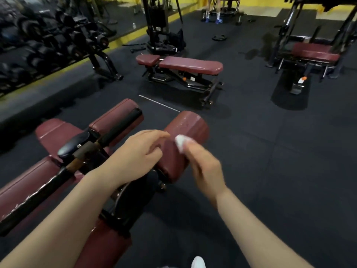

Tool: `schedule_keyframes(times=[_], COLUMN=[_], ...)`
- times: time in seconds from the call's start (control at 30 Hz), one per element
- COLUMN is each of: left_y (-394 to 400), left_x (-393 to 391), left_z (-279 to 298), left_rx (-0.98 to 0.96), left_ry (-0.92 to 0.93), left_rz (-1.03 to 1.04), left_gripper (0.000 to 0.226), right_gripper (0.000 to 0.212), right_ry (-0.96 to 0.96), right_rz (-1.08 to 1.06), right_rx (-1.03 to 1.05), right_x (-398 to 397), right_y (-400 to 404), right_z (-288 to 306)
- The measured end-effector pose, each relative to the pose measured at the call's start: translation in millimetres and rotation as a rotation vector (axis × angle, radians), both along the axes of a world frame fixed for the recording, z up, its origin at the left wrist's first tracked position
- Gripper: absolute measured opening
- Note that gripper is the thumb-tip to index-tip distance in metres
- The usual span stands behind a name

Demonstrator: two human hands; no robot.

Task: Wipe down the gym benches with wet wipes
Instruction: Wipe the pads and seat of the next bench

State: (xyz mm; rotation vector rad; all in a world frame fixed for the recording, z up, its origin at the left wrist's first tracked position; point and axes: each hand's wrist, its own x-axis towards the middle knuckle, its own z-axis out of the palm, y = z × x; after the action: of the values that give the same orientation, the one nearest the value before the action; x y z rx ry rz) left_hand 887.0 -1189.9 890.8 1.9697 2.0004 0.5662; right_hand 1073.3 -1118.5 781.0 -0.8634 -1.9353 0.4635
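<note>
1 head view covers the whole work area.

The right hand point(204, 167) pinches a crumpled white wet wipe point(180, 142) between its fingertips and presses it against the side of the maroon roller pad point(185, 132). The hand is motion-blurred, so individual finger positions cannot be resolved. A pinch grip is the likely choice here because it bunches the wipe into a firm wad that can follow the curve of the pad.

The left hand point(139, 153) rests on the inner end of the same roller pad with its fingers loosely curled over the vinyl; it holds nothing else. Its probable function is to brace the pad so that it does not rotate or shift under wiping pressure.

The upper surface of the roller pad carries a glossy, spotted sheen, consistent with moisture, which suggests that this area is wiped already and the side face is the step in hand.

The pad belongs to the near bench point(29, 182), whose matching roller point(116, 117) lies on the far side of the black centre post point(119, 124).

2 further maroon benches await: a flat bench point(190, 64) well apart on the rubber floor point(270, 151), and a rack bench point(314, 52) at the far right. A dumbbell rack point(48, 45) lines the left wall. Whether those benches are wiped already cannot be told.
</note>
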Motion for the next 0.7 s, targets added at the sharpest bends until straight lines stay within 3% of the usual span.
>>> schedule_keyframes(times=[0.07, 0.13, 0.2, 0.27, 0.33, 0.4, 0.53, 0.63, 0.7], left_y=[8.0, 13.0, 15.7, 16.5, 15.5, 11.9, 3.9, 6.1, 8.2], left_x=[3.4, 8.7, 15.6, 21.8, 25.6, 28.1, 30.8, 30.2, 26.3], left_z=[1.4, 1.7, 2.4, 1.5, -2.0, -7.6, -14.3, -14.7, -13.6], left_rx=[-0.022, -0.034, -0.018, -0.005, -0.010, -0.034, -0.057, -0.062, -0.035], left_ry=[0.002, 0.008, 0.000, 0.019, 0.118, 0.267, 0.493, 0.474, 0.472], left_rz=[0.026, 0.027, 0.012, -0.032, -0.092, -0.128, -0.156, -0.112, -0.071], left_gripper=[0.051, 0.052, 0.052, 0.050, 0.051, 0.050, 0.052, 0.058, 0.058], right_gripper=[0.035, 0.038, 0.035, 0.034, 0.036, 0.037, 0.029, 0.033, 0.038], right_ry=[-0.069, -0.151, -0.111, -0.055, -0.025, -0.032, -0.080, -0.153, -0.198], right_rz=[0.325, 0.438, 0.365, 0.163, -0.023, -0.033, 0.167, 0.411, 0.390], right_rx=[0.206, 0.242, 0.204, 0.115, 0.044, 0.037, 0.188, 0.298, 0.276], right_x=[7.5, 14.0, 10.7, 7.0, 2.8, 2.3, 12.7, 20.3, 15.0], right_y=[-20.1, -1.1, 29.5, 57.4, 68.6, 59.1, 9.7, 4.4, 31.9], right_z=[-6.2, -17.8, -15.5, -13.5, -8.9, -8.9, -19.7, -25.0, -17.3])
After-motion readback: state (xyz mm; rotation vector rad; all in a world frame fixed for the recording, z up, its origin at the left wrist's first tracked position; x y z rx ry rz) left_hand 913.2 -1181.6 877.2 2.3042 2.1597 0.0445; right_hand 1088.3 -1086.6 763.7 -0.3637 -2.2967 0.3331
